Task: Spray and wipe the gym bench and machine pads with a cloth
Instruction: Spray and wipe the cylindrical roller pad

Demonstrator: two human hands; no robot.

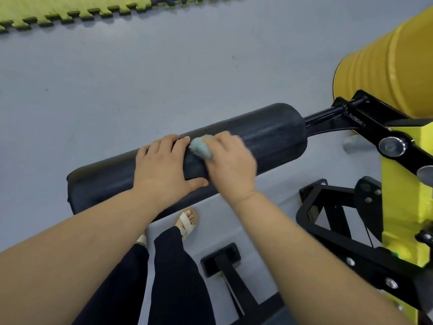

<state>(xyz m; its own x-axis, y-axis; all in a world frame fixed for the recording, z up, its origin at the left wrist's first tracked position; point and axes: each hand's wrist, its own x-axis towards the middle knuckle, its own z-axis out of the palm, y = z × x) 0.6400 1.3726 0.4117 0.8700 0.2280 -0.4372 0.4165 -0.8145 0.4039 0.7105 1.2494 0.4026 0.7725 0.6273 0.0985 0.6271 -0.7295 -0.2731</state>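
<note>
A long black roller pad (269, 139) of a gym machine runs across the middle of the head view, from lower left up to a black arm at the right. My left hand (164, 167) wraps over the pad near its middle and grips it. Right beside it, my right hand (232, 165) presses a light teal cloth (200, 146) against the top of the pad; the hand is blurred. No spray bottle is in view.
The machine's black and yellow frame (403, 207) stands at the right, with a yellow drum (386, 66) behind it. A black foot (221, 259) of the frame lies on the grey floor (164, 66). Yellow-green puzzle mats (70, 8) edge the far floor. My sandalled feet are under the pad.
</note>
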